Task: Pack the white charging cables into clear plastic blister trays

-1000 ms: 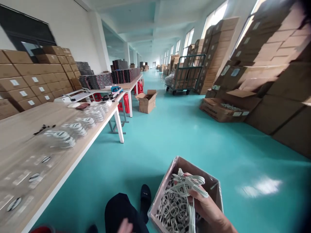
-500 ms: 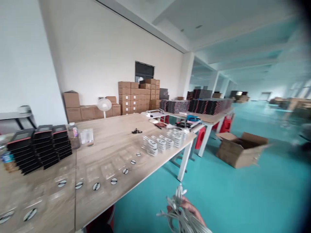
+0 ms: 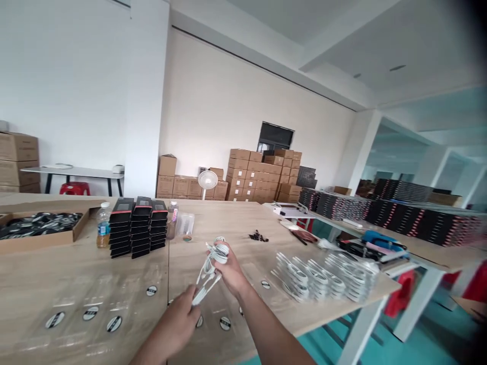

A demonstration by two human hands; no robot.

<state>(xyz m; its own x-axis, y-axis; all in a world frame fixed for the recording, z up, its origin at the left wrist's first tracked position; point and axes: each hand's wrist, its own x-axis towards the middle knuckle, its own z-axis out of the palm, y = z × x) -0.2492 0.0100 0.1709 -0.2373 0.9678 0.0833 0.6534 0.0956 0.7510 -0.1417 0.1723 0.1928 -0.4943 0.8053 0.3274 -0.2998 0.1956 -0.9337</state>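
A bunch of coiled white cables hangs between my two hands above the table. My right hand is closed around the coiled upper part. Lower down, my left hand is closed on the trailing lower part of the same bunch. Beneath and beside them lie clear plastic pouches with round black-and-white labels, spread in a row along the wooden table. To the right of my hands stand several stacks of coiled white cables.
Stacked black boxes stand between two bottles at the left. An open carton of dark packets lies farther left. Small black pieces sit mid-table. A second table with many black boxes is at right.
My view has swung left toward the table. The cable bunch, earlier in one hand over the floor, is now above the table, with both hands on it.
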